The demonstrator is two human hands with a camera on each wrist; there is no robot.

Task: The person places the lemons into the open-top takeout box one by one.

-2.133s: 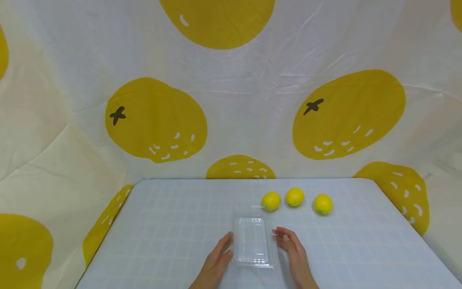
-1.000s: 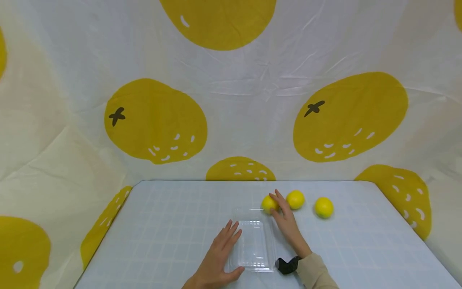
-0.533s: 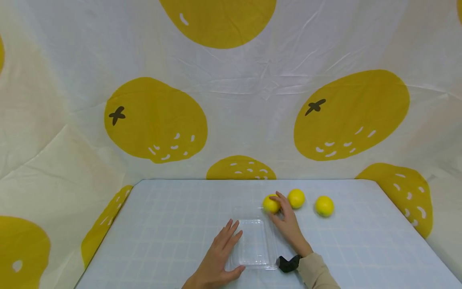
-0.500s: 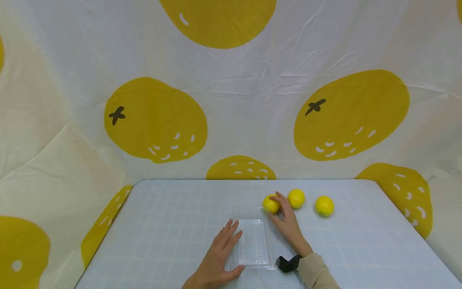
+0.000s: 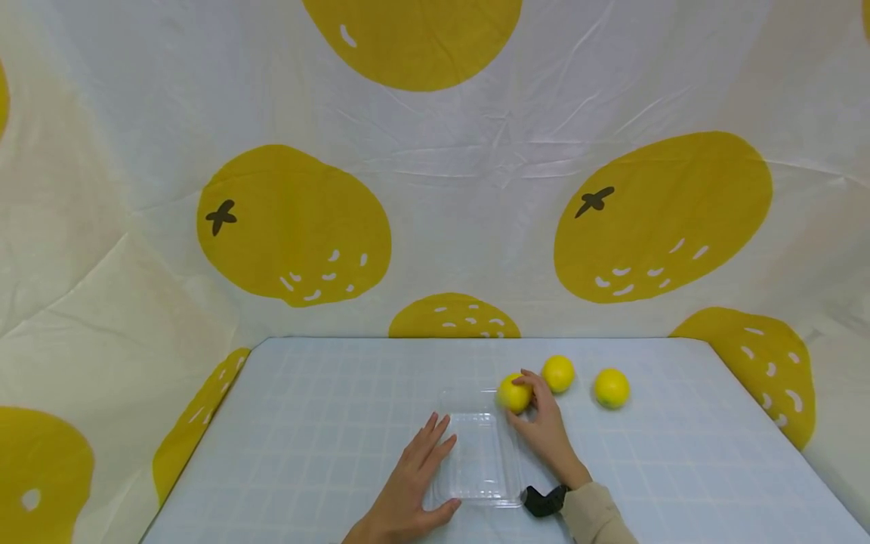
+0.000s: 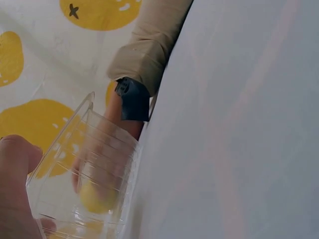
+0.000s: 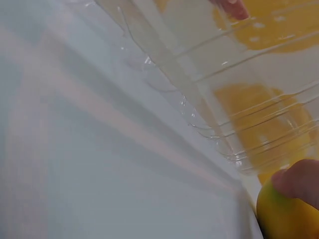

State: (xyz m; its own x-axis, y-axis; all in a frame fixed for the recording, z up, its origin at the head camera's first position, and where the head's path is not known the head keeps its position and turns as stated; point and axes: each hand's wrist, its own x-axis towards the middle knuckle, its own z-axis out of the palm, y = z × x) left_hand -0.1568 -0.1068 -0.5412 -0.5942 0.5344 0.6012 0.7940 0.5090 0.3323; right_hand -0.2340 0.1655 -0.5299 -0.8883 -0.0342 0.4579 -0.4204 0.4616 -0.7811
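Gripping a round yellow lemon at the far right corner of the clear plastic clamshell tray, the right hand curls fingers round it. Left hand lies flat, fingers straight, steadying the tray's left edge. Judged step: pickup; next calls for lifting the lemon over the rim.

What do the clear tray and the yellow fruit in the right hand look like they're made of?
Clear tray: looks like thin, glossy, transparent plastic; the tablecloth grid shows through it, and the right wrist view shows moulded ribs. Yellow fruit, gripped by the right hand: smooth matte yellow skin; real lemon or foam imitation, I can't tell.
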